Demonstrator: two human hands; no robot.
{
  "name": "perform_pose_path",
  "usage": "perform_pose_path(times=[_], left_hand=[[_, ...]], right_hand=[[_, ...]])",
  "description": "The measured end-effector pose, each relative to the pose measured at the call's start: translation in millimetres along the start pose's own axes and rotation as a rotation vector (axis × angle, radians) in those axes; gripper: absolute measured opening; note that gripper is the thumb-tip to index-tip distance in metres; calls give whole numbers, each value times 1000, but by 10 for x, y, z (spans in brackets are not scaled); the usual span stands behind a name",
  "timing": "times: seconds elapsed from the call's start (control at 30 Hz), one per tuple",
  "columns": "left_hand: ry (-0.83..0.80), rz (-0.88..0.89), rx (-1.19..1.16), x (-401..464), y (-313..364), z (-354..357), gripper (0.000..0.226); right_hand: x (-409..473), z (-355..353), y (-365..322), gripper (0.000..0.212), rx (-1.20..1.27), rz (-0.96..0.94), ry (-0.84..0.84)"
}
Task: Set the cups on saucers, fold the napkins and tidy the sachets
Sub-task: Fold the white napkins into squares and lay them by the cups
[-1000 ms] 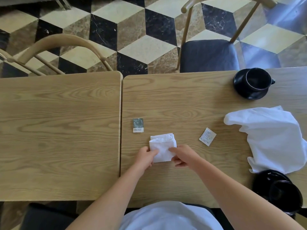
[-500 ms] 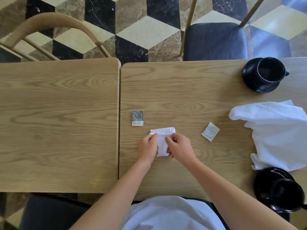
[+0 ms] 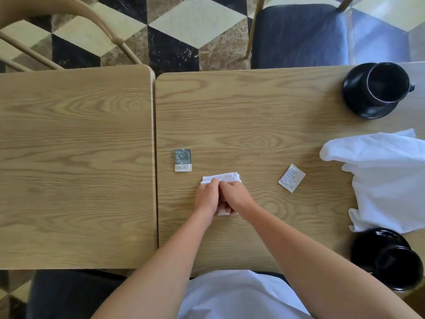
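A small folded white napkin (image 3: 226, 176) lies on the right table, mostly covered by my hands. My left hand (image 3: 206, 197) and my right hand (image 3: 235, 195) meet over it with curled fingers gripping its folds. A grey-green sachet (image 3: 182, 160) lies just left of the napkin, and a white sachet (image 3: 291, 178) lies to its right. A large crumpled white napkin (image 3: 381, 178) sits at the right edge. One black cup on a saucer (image 3: 377, 89) stands far right. Another black cup on a saucer (image 3: 391, 259) stands near right.
Two wooden tables (image 3: 76, 166) stand side by side with a narrow seam between them. A dark cushioned chair (image 3: 296, 35) and a curved wooden chair back (image 3: 69, 24) stand on the far side over a patterned floor.
My hands have drawn together over the small napkin, folding it narrower, so more of it is hidden. The camera has tilted down, shifting the scene upward.
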State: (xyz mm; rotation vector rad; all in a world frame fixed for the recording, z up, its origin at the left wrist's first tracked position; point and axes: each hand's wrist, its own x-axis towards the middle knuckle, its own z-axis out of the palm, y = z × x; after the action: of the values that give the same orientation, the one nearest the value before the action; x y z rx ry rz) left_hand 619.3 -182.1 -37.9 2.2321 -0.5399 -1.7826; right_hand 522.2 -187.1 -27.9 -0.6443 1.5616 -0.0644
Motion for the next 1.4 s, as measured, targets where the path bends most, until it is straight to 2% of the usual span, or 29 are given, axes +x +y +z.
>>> perform_pose_path(times=[0.4, 0.53, 0.57, 0.63, 0.7, 0.77, 0.83, 0.93, 1.0, 1.1, 1.23, 1.33, 1.4], left_hand=[[11, -112, 69, 135, 55, 11, 48], [-170, -175, 78, 40, 130, -132, 46], [-235, -191, 61, 5, 157, -192, 46], [-314, -210, 42, -84, 178, -282, 48], [-288, -211, 34, -198, 117, -283, 43], [-229, -236, -23, -358, -49, -214, 29], [-228, -333, -194, -534, -232, -136, 17], [-134, -443, -599, -598, -369, -44, 20], [-71, -481, -762, -588, -360, -2, 19], [-105, -471, -838, -586, -422, 7, 14], [-183, -386, -793, -656, -492, -94, 16], [-254, -317, -716, -802, -478, -84, 16], [-297, -261, -672, -932, -449, -63, 18]], right_hand=[[176, 67, 23, 44, -77, 88, 40], [99, 52, -3, 46, -151, 30, -11], [74, 20, -34, 44, -210, 0, -45], [50, -106, -115, 42, -496, -106, -57], [39, -282, -239, 29, -784, -259, 105], [37, -451, -363, 9, -904, -437, 219], [63, -523, -429, 35, -1062, -534, 184], [68, -466, -418, 60, -1205, -510, 114], [102, -407, -301, 59, -1184, -461, 117], [52, -335, -140, 42, -1040, -365, 144], [-165, -332, -40, 23, -807, -289, 148], [-433, -460, 0, 24, -490, -187, 100], [-655, -567, 65, 25, -268, -196, 97]])
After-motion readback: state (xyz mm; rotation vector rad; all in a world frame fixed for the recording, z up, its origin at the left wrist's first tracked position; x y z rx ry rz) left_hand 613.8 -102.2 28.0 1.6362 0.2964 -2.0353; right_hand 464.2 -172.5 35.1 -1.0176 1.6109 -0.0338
